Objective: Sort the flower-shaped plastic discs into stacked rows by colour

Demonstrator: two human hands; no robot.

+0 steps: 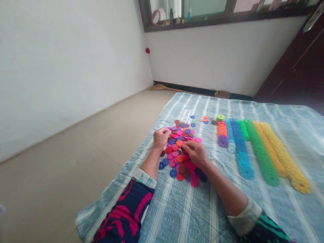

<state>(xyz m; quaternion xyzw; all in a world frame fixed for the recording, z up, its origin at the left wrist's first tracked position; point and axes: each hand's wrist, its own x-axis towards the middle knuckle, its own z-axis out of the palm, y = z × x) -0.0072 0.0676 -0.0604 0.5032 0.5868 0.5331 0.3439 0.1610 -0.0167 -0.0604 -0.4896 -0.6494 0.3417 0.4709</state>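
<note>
Plastic discs (175, 147) on creased cloth (174, 209)

The discs look smooth and matt. The cloth looks soft and woven. Sleeves (129, 206) are fabric, walls (76, 50) matt and smooth, the floor (76, 152) smooth with a faint sheen, the door (298, 67) glossy with a metal-looking plate (314, 18).

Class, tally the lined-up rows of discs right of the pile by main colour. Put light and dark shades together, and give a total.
Blue rows: 2
Green rows: 2
Yellow rows: 2
Orange row, with a purple end: 1
Total: 7 rows
</note>
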